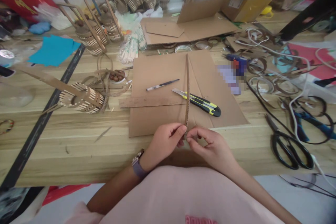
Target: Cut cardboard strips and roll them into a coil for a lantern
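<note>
Evidently the fingers of both hands are busy at one spot: the left hand has its thumb and fingers closed on the near end of a long, narrow cardboard strip, while the tips of the right hand come narrowly together there and seem to pinch that same end. The strip runs away from the body over the cardboard sheet, its ridged edge showing. It should be light and springy, not slippery, stiff along its length yet quick to crease if squeezed or bent sharply, so a gentle hold near the end, with the other hand supporting farther along, looks safest. Beyond the hands it passes across the yellow-and-black cutter, whose bare blade points left, and the end of a flat brown strip; whether it touches either I cannot tell. A pen lies farther off. The near edge of the tabletop sits close to the body; bare wood gives room leftward, while black-handled scissors and cables crowd the right.
</note>
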A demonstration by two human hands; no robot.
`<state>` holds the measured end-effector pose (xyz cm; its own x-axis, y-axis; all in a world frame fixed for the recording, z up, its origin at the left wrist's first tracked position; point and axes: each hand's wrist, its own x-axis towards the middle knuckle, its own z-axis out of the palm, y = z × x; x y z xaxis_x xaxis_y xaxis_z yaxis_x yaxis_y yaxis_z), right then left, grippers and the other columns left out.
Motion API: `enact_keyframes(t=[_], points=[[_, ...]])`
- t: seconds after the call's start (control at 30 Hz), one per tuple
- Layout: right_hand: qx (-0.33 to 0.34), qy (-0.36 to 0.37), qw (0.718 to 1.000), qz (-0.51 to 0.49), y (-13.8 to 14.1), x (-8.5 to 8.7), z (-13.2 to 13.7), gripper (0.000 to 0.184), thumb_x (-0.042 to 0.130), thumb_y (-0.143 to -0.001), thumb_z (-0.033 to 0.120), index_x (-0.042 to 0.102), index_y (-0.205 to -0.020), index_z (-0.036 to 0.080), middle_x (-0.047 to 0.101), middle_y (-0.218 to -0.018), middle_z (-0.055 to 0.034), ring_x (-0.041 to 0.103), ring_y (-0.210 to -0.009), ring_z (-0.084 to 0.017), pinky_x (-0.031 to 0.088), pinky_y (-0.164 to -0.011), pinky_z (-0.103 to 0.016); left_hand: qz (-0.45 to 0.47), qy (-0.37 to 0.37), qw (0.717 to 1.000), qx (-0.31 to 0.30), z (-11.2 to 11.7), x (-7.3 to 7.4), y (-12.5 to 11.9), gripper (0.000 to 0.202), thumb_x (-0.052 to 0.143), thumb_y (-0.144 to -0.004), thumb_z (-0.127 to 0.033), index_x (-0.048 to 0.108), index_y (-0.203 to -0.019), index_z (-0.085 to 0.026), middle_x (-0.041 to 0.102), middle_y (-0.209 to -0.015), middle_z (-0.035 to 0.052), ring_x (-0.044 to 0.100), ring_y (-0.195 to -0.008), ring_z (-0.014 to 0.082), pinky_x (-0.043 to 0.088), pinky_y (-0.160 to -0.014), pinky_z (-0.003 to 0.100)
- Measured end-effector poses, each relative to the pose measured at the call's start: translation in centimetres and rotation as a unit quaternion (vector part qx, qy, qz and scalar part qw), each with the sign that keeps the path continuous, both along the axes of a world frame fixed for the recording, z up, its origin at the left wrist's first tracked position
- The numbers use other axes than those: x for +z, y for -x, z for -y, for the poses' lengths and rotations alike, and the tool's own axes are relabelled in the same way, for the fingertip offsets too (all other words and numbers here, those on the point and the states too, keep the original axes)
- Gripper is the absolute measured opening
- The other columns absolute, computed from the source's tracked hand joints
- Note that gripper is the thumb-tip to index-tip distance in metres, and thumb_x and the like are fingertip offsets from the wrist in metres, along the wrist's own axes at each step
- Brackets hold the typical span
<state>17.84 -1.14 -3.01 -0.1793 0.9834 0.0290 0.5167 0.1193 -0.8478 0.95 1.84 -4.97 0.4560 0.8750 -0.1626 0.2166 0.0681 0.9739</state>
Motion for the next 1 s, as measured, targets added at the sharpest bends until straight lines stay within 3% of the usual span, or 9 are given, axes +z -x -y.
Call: enact_keyframes(t=[0.1,0.2,0.3,0.57,0.87,1.0], points=[[-0.025,-0.025,0.999,0.008,0.0,0.0,-0.1,0.013,0.052,-0.081,0.021,0.059,-0.070,0.023,0.060,-0.060,0.0032,0.055,-0.056,-0.012,0.043,-0.054,-0.023,-0.136,-0.172,0.975,0.036,0.4,1.0,0.6,0.036,0.048,-0.101,-0.035,0.064,-0.074,-0.016,0.063,-0.071,0.0026,0.059,-0.070,0.0161,0.044,-0.066,0.028],[-0.038,-0.031,0.999,0.001,-0.1,-0.1,-0.1,0.013,0.053,-0.082,0.020,0.060,-0.072,0.023,0.061,-0.062,0.0030,0.057,-0.058,-0.013,0.045,-0.055,-0.022,-0.158,-0.243,0.957,0.023,0.8,1.9,1.2,0.020,0.056,-0.098,-0.026,0.068,-0.086,-0.016,0.067,-0.080,0.0034,0.062,-0.075,0.0158,0.045,-0.069,0.026],[-0.029,-0.037,0.999,0.005,0.0,0.0,-0.2,0.014,0.053,-0.082,0.019,0.059,-0.071,0.023,0.060,-0.061,0.0032,0.057,-0.058,-0.012,0.044,-0.054,-0.022,-0.163,-0.270,0.949,-0.007,1.1,2.4,1.5,0.011,0.061,-0.094,-0.020,0.069,-0.090,-0.016,0.070,-0.084,0.0039,0.064,-0.074,0.0153,0.046,-0.067,0.025],[-0.008,-0.041,0.999,0.014,0.4,0.5,-0.6,0.011,0.053,-0.080,0.018,0.058,-0.071,0.023,0.060,-0.062,0.0015,0.056,-0.059,-0.013,0.040,-0.048,-0.021,-0.197,-0.273,0.942,0.004,1.1,2.3,1.0,0.014,0.057,-0.087,-0.009,0.066,-0.080,-0.017,0.068,-0.075,0.0019,0.063,-0.067,0.0139,0.045,-0.061,0.023],[0.001,-0.061,0.998,0.019,0.5,0.4,-0.8,0.012,0.054,-0.079,0.016,0.056,-0.070,0.023,0.060,-0.062,0.0021,0.056,-0.059,-0.013,0.043,-0.053,-0.023,-0.272,-0.432,0.859,0.024,1.1,2.1,0.6,0.021,0.050,-0.086,-0.010,0.054,-0.067,-0.018,0.058,-0.064,0.0012,0.052,-0.056,0.0134,0.034,-0.053,0.026],[0.020,-0.070,0.997,0.010,0.2,0.4,-1.0,0.012,0.053,-0.080,0.014,0.056,-0.072,0.023,0.061,-0.067,0.0013,0.059,-0.064,-0.014,0.043,-0.052,-0.022,-0.248,-0.418,0.874,0.020,0.9,2.3,0.7,0.020,0.050,-0.086,-0.010,0.053,-0.068,-0.019,0.058,-0.064,0.0001,0.052,-0.057,0.0129,0.035,-0.055,0.025]])
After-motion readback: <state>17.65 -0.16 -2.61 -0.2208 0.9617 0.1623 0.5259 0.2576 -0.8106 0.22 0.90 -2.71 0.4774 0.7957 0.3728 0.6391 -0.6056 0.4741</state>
